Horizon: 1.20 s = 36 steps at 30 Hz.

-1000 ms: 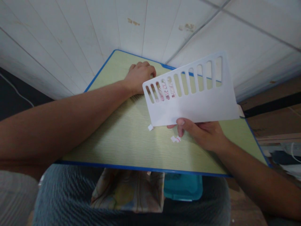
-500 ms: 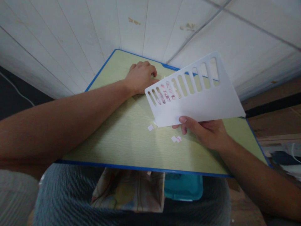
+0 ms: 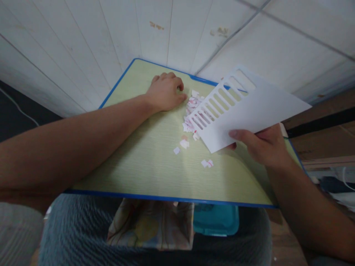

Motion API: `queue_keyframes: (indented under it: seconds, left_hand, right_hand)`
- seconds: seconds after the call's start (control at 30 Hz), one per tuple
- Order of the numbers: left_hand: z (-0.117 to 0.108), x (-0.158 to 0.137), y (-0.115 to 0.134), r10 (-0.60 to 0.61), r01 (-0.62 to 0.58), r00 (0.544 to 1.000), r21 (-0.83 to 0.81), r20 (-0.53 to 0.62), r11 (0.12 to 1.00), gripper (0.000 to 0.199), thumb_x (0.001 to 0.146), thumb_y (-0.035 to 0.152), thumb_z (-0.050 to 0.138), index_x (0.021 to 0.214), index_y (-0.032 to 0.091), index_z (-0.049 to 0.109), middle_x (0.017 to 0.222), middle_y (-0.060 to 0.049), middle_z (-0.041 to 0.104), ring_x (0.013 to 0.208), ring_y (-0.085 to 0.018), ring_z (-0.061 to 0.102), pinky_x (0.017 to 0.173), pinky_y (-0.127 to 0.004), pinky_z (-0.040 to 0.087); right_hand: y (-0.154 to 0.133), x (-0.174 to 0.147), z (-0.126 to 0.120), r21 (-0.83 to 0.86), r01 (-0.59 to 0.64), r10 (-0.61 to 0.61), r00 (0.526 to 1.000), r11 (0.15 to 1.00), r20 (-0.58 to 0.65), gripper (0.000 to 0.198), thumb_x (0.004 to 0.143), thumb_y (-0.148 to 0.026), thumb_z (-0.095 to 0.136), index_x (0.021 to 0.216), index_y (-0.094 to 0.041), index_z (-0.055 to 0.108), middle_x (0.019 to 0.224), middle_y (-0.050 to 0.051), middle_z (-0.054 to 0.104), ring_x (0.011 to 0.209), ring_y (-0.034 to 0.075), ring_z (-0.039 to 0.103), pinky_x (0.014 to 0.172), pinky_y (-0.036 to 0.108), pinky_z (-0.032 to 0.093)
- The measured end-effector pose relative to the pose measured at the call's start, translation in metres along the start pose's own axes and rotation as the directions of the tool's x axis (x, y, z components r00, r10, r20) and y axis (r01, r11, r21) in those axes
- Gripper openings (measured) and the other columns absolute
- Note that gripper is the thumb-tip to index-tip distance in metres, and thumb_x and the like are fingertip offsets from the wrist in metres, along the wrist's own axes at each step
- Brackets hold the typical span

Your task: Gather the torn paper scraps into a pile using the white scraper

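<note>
My right hand [image 3: 257,142] grips a white flat sheet [image 3: 238,122] by its lower edge, thumb on top. A row of graded rounded slots runs along the sheet's upper left side. It is held tilted over a pile of small paper scraps [image 3: 194,105], white with pink marks, partly hidden behind it. Just left of the pile, my left hand [image 3: 166,90] rests on the table [image 3: 144,151], fingers bent, thumb apart from them, with nothing visible in it. A few loose scraps [image 3: 207,163] lie nearer to me.
The light green table has a blue edge and stands against a white panelled wall [image 3: 116,40]. Below its front edge, a patterned fabric bag [image 3: 155,229] and a teal container [image 3: 217,221] sit at my lap. A cable [image 3: 235,33] runs up the wall.
My right hand has moved right and turned the slotted sheet more steeply. More of the scrap pile now shows beside it. My left hand stays in place.
</note>
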<state>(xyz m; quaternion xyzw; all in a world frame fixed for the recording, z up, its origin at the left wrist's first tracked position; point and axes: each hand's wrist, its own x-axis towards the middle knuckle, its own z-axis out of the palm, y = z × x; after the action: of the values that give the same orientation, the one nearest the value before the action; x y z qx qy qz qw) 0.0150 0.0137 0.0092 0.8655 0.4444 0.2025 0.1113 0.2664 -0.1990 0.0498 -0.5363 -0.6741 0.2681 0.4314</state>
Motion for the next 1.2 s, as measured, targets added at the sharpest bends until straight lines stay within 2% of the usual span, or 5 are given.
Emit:
queue_keyframes:
  seconds: [0.2, 0.43, 0.77, 1.0, 1.2]
  left_hand:
    - [0.0, 0.0, -0.001, 0.017, -0.017, 1.0, 0.019, -0.014, 1.0, 0.042, 0.101, 0.048, 0.065, 0.134, 0.027, 0.082, 0.157, -0.016, 0.072, 0.149, -0.042, 0.06, 0.131, -0.063, 0.043]
    - [0.001, 0.003, -0.01, 0.043, -0.043, 0.999, -0.054, 0.012, 0.998, 0.048, 0.101, 0.064, 0.066, 0.137, 0.035, 0.081, 0.144, -0.012, 0.076, 0.151, -0.044, 0.056, 0.133, -0.064, 0.041]
    - [0.002, 0.002, -0.006, 0.019, -0.02, 1.0, -0.068, -0.005, 0.998, 0.045, 0.098, 0.056, 0.066, 0.135, 0.036, 0.081, 0.149, -0.011, 0.074, 0.15, -0.045, 0.056, 0.134, -0.067, 0.038]
    - [-0.007, -0.004, 0.01, -0.022, 0.02, 0.999, 0.046, 0.044, 0.999, 0.047, 0.104, 0.043, 0.061, 0.14, 0.019, 0.081, 0.161, -0.022, 0.068, 0.156, -0.043, 0.058, 0.135, -0.061, 0.041]
    - [-0.004, -0.004, 0.007, -0.031, 0.031, 0.999, 0.003, 0.021, 1.0, 0.043, 0.104, 0.046, 0.064, 0.14, 0.03, 0.081, 0.164, -0.01, 0.068, 0.155, -0.039, 0.055, 0.137, -0.058, 0.039]
  right_hand:
    - [0.012, -0.004, -0.002, 0.069, 0.043, -0.035, 0.994, 0.997, -0.107, 0.02, 0.086, -0.015, 0.088, 0.074, -0.025, 0.077, 0.066, 0.0, 0.075, 0.048, 0.02, 0.065, 0.039, 0.033, 0.052]
    - [-0.007, -0.012, 0.031, -0.04, 0.029, -0.028, 0.999, 0.999, 0.04, 0.039, 0.107, -0.043, 0.086, 0.07, -0.03, 0.08, 0.075, 0.003, 0.083, 0.073, 0.026, 0.081, 0.076, 0.042, 0.071]
    - [-0.012, -0.01, 0.026, 0.103, -0.081, 0.068, 0.99, 0.991, 0.122, 0.031, 0.099, -0.043, 0.093, 0.074, -0.028, 0.083, 0.068, 0.003, 0.08, 0.057, 0.023, 0.072, 0.052, 0.036, 0.06]
    - [-0.013, -0.007, 0.031, 0.122, -0.061, 0.068, 0.996, 0.991, -0.06, 0.027, 0.095, -0.03, 0.094, 0.074, -0.026, 0.077, 0.064, 0.003, 0.076, 0.05, 0.021, 0.069, 0.045, 0.035, 0.059]
    - [-0.001, -0.004, 0.013, 0.261, -0.1, 0.156, 0.967, 0.96, -0.201, 0.018, 0.071, -0.014, 0.089, 0.072, -0.025, 0.076, 0.061, -0.002, 0.072, 0.041, 0.017, 0.06, 0.032, 0.028, 0.048]
